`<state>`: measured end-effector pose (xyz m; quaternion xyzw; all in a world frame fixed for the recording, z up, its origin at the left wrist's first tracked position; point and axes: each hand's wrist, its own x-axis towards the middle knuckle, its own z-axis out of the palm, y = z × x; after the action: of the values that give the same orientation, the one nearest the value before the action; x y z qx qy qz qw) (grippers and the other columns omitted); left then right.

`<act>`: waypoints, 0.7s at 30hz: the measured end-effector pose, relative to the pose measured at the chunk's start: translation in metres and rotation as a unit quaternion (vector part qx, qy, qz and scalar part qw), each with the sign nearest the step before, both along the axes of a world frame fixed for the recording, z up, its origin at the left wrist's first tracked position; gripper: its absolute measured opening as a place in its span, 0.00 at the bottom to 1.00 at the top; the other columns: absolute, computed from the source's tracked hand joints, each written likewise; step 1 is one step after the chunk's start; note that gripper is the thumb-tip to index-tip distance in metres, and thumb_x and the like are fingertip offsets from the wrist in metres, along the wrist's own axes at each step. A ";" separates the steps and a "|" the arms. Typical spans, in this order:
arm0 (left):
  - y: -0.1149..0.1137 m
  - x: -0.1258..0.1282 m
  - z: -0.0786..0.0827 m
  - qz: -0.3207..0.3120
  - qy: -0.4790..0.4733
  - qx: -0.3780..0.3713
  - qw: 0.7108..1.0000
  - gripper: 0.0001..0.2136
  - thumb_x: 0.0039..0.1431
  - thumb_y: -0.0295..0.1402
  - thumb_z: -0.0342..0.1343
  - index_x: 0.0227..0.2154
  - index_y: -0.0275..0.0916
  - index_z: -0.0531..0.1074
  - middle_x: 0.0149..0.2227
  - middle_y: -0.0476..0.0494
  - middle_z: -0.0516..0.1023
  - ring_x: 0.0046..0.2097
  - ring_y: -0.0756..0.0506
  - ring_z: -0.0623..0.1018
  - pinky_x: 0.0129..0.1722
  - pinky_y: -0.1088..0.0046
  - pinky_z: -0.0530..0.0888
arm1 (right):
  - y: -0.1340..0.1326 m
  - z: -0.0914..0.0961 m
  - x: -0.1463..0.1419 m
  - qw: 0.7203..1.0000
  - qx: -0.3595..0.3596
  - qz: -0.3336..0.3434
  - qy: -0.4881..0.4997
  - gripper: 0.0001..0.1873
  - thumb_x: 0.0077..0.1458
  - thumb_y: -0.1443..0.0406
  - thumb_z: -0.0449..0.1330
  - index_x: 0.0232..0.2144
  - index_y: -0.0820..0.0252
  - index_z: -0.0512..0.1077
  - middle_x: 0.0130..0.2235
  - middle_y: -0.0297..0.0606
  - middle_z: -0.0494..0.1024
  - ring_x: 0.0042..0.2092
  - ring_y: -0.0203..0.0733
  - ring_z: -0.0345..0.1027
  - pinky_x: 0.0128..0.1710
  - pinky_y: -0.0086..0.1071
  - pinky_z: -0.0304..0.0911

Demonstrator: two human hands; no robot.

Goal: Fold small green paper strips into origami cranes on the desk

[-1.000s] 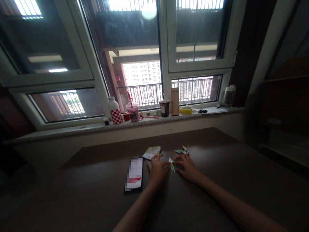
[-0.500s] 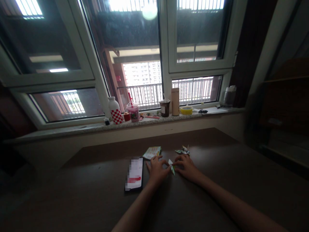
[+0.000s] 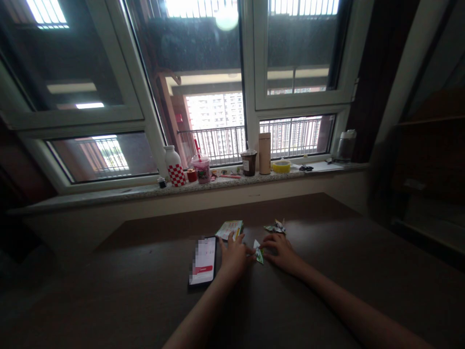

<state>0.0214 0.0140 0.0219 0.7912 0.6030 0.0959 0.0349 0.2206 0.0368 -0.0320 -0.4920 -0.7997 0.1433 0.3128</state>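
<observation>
Resting on the dark brown tabletop point(image 3: 327, 232), in from its far edge and between its far left and far right corners, is a small folded piece of white and green paper point(image 3: 258, 254). It looks narrow and angular, with 1 pointed end toward the far edge and 1 toward the wearer; white shows on the upper part, green along the right side and near the lower tip. The finer creases are too small to make out.

The 2 bare hands flank it, backs up. The left hand point(image 3: 235, 256) has its fingers spread, the outer ones reaching toward the far edge, while its inner fingertips meet the paper's left side. The right hand point(image 3: 281, 249) comes in at a slant from the lower right, fingers bent and tips at the paper's right side. I cannot tell whether either hand pinches it.

Beyond the left hand lies a flat, pale green and white printed paper packet point(image 3: 228, 229), nearer the far edge. A black-edged smartphone with a lit white screen point(image 3: 204, 264) lies left of that hand. Just past the right hand sits a crumpled-looking, multicoloured folded paper shape point(image 3: 279, 226).
</observation>
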 end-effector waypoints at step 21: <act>-0.007 -0.004 -0.006 0.004 0.002 0.014 1.000 0.11 0.58 0.46 0.57 0.44 0.61 0.78 0.64 0.46 0.64 0.68 0.30 0.53 0.61 0.32 0.44 | 0.001 0.003 0.003 0.996 0.039 0.063 0.054 0.09 0.49 0.71 0.61 0.34 0.56 0.77 0.45 0.40 0.74 0.51 0.47 0.65 0.54 0.43 0.58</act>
<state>0.0176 0.0073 0.0155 0.7894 0.6049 0.1024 0.0224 0.2240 0.0380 -0.0286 -0.4200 -0.8157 0.1579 0.3651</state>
